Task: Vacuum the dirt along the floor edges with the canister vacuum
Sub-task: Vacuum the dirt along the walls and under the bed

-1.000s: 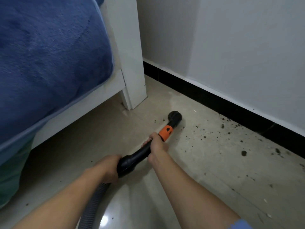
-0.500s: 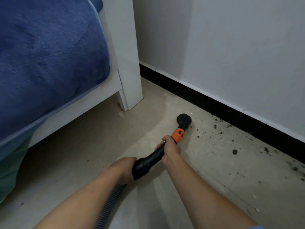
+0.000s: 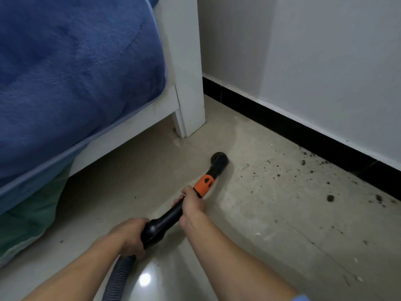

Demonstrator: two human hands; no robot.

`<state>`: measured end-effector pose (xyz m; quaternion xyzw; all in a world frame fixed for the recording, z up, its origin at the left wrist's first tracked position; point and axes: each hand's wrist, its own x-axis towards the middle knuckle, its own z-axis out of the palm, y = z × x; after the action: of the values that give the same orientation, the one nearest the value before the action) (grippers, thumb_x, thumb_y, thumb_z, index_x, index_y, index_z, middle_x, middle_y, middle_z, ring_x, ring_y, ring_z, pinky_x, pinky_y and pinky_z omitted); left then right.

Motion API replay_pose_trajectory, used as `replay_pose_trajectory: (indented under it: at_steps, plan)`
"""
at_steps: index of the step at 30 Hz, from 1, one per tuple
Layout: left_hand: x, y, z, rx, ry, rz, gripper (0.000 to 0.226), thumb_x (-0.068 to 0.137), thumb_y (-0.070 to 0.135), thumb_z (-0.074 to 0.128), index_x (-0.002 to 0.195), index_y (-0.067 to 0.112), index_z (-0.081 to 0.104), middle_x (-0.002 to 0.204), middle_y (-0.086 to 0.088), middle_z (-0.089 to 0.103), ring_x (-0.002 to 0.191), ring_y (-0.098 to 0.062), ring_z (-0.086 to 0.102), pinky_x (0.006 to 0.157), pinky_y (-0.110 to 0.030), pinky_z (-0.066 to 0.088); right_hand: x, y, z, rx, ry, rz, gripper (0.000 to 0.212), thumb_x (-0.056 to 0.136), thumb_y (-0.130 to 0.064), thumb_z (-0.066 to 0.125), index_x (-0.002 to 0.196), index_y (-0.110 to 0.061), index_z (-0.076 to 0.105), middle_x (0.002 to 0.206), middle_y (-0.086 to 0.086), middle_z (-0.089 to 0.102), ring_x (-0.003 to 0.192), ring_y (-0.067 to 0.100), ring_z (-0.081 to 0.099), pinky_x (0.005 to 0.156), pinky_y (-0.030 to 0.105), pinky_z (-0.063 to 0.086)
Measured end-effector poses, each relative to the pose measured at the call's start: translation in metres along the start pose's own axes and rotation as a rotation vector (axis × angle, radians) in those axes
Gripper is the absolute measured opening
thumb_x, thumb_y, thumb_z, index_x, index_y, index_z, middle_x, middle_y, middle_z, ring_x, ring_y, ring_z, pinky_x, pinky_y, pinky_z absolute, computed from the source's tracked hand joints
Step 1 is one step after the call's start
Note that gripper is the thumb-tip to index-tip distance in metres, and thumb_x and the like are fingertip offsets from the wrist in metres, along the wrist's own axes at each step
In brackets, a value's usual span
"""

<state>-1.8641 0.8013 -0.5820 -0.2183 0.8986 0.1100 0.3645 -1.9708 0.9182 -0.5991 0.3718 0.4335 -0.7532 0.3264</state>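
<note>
A black vacuum wand (image 3: 167,218) with an orange collar (image 3: 204,185) ends in a round black brush nozzle (image 3: 219,158) resting on the beige floor. My right hand (image 3: 192,206) grips the wand just behind the collar. My left hand (image 3: 130,234) holds the wand's thick rear end where the grey ribbed hose (image 3: 118,276) joins. Dark dirt specks (image 3: 303,162) lie scattered right of the nozzle, along the black skirting (image 3: 282,124). A larger clump (image 3: 330,198) sits farther right. The canister is out of sight.
A white bed frame with its leg (image 3: 188,118) stands just beyond the nozzle, with a blue blanket (image 3: 76,72) hanging over it at left. A green cloth (image 3: 28,216) hangs below the blanket. A white wall (image 3: 325,61) runs along the right.
The nozzle swung right toward the dirt half a second ago and has now come back left, nearer the bed leg. Both hands kept their grip on the wand.
</note>
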Motion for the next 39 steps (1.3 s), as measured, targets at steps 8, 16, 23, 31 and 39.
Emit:
replay_pose_trajectory:
  at_steps: [8, 16, 23, 31, 39]
  plan:
    - [0.033, 0.098, -0.017, 0.183, 0.069, 0.283, 0.048, 0.068, 0.028, 0.072, 0.112, 0.029, 0.053, 0.111, -0.001, 0.06, 0.103, -0.024, 0.06, 0.075, -0.028, 0.044, -0.003, -0.073, -0.073, 0.177, 0.243, -0.174, 0.014, 0.08, 0.0, 0.058, 0.072, -0.007, 0.048, 0.056, 0.007, 0.05, 0.044, 0.022, 0.048, 0.052, 0.033, 0.048]
    - [0.036, 0.078, -0.018, 0.199, 0.052, 0.227, 0.054, 0.061, 0.031, 0.082, 0.108, 0.032, 0.055, 0.108, 0.004, 0.062, 0.1, -0.02, 0.061, 0.078, -0.029, 0.047, -0.005, -0.049, -0.061, 0.178, 0.219, -0.144, 0.012, 0.08, -0.005, 0.059, 0.073, -0.007, 0.05, 0.056, 0.006, 0.051, 0.043, 0.021, 0.05, 0.052, 0.032, 0.048]
    - [-0.003, 0.001, 0.006, 0.054, -0.046, 0.036, 0.047, 0.057, 0.032, 0.082, 0.093, 0.037, 0.051, 0.104, 0.009, 0.063, 0.094, -0.014, 0.06, 0.078, -0.024, 0.049, -0.023, 0.027, -0.015, 0.032, 0.064, 0.001, 0.01, 0.079, -0.007, 0.061, 0.075, -0.007, 0.052, 0.04, 0.0, 0.05, 0.04, 0.019, 0.05, 0.052, 0.028, 0.046]
    - [0.011, 0.047, -0.002, 0.229, -0.058, 0.175, 0.047, 0.055, 0.025, 0.079, 0.091, 0.039, 0.052, 0.098, 0.008, 0.06, 0.091, -0.017, 0.061, 0.07, -0.027, 0.047, -0.029, 0.006, -0.066, 0.199, 0.202, -0.039, 0.017, 0.082, -0.003, 0.06, 0.069, -0.008, 0.051, 0.046, 0.002, 0.054, 0.05, 0.023, 0.058, 0.057, 0.031, 0.049]
    - [0.012, 0.044, -0.006, 0.177, 0.108, 0.192, 0.044, 0.06, 0.032, 0.077, 0.091, 0.037, 0.047, 0.095, 0.009, 0.058, 0.09, -0.016, 0.059, 0.067, -0.026, 0.044, -0.023, -0.017, -0.048, 0.181, 0.077, -0.039, 0.011, 0.08, 0.0, 0.057, 0.074, -0.006, 0.049, 0.054, 0.005, 0.048, 0.045, 0.022, 0.049, 0.051, 0.031, 0.046]
